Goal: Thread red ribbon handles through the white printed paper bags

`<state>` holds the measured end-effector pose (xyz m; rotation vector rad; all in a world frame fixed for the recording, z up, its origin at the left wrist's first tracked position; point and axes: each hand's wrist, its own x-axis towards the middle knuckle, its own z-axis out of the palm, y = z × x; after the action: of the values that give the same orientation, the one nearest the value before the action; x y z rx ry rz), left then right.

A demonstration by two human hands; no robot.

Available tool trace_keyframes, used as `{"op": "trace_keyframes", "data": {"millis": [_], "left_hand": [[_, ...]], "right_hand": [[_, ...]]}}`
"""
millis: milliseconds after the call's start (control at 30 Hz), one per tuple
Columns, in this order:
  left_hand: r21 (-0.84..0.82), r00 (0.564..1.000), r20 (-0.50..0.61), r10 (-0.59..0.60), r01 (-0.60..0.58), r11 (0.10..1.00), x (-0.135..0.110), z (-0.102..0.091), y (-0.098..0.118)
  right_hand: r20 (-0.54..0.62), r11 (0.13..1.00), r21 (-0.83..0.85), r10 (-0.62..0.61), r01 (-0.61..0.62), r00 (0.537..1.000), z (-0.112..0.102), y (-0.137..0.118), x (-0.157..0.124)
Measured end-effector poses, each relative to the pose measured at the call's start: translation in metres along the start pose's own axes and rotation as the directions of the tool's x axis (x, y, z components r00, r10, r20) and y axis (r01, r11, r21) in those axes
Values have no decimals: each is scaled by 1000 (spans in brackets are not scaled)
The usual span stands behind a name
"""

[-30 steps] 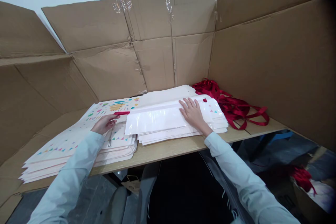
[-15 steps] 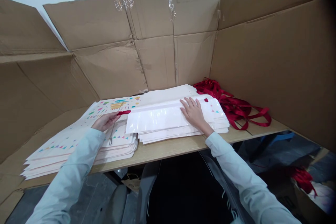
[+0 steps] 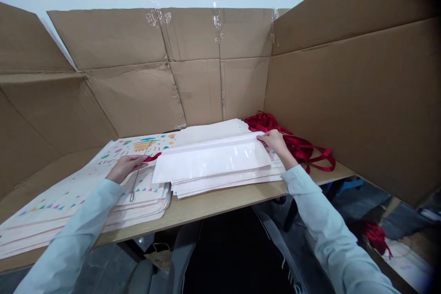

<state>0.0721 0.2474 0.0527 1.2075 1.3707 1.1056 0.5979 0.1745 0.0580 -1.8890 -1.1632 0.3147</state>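
Note:
A flat white glossy folded paper piece point(image 3: 210, 161), like a folded bag, lies on a stack of white paper pieces point(image 3: 223, 180). At its left end, my left hand point(image 3: 127, 166) is closed in a pinch on a short red ribbon point(image 3: 153, 157). The fingers of my right hand point(image 3: 274, 140) are pinched at the paper's upper right corner, where a bit of red ribbon shows beneath the fingertips. A thin metal wire tool with a looped end point(image 3: 132, 193) rests on the printed stack beside my left hand.
White sheets with coloured party prints point(image 3: 79, 197) are stacked on the left of the wooden table point(image 3: 206, 206). Loose red ribbons point(image 3: 310, 151) lie in a tangle at the right. Cardboard walls point(image 3: 131, 101) enclose the back and sides. More red ribbon point(image 3: 375, 236) is below, at right.
My right hand has moved from lying flat on the white paper to pinching at its right end. My left hand keeps its hold on the red ribbon. The view has shifted slightly.

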Motion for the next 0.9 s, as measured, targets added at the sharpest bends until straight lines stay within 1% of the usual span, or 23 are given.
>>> {"op": "trace_keyframes", "data": {"millis": [67, 133, 233, 333, 400, 467, 600, 733, 833, 900], "left_hand": [[49, 999, -20, 35, -34, 998, -4, 2, 0], [63, 998, -39, 58, -55, 997, -7, 4, 3], [6, 994, -87, 64, -64, 998, -11, 5, 8], [-61, 992, -116, 51, -58, 996, -13, 4, 12], [-78, 992, -119, 39, -48, 996, -14, 3, 12], [-82, 991, -127, 36, -47, 995, -14, 4, 10], [-58, 990, -132, 47, -55, 997, -15, 4, 2], [2, 995, -86, 52, -52, 999, -12, 3, -8], [-10, 992, -94, 86, -87, 996, -8, 0, -14], [-38, 993, -87, 83, -86, 996, -8, 0, -14]], "right_hand": [[114, 995, 66, 61, -68, 992, -5, -3, 7], [185, 989, 106, 83, -104, 979, -9, -7, 12], [282, 976, 144, 115, -161, 952, -11, -9, 16], [329, 923, 313, 114, -222, 937, -11, -7, 16], [327, 885, 400, 104, -237, 939, -9, -4, 15], [314, 878, 420, 97, -230, 945, -8, -1, 14], [257, 891, 420, 68, -175, 964, -7, 3, 9], [172, 914, 393, 37, -103, 984, -3, 7, 3], [114, 933, 350, 41, -79, 993, 0, 10, 3], [91, 942, 327, 46, -74, 995, 0, 11, 3]]}}
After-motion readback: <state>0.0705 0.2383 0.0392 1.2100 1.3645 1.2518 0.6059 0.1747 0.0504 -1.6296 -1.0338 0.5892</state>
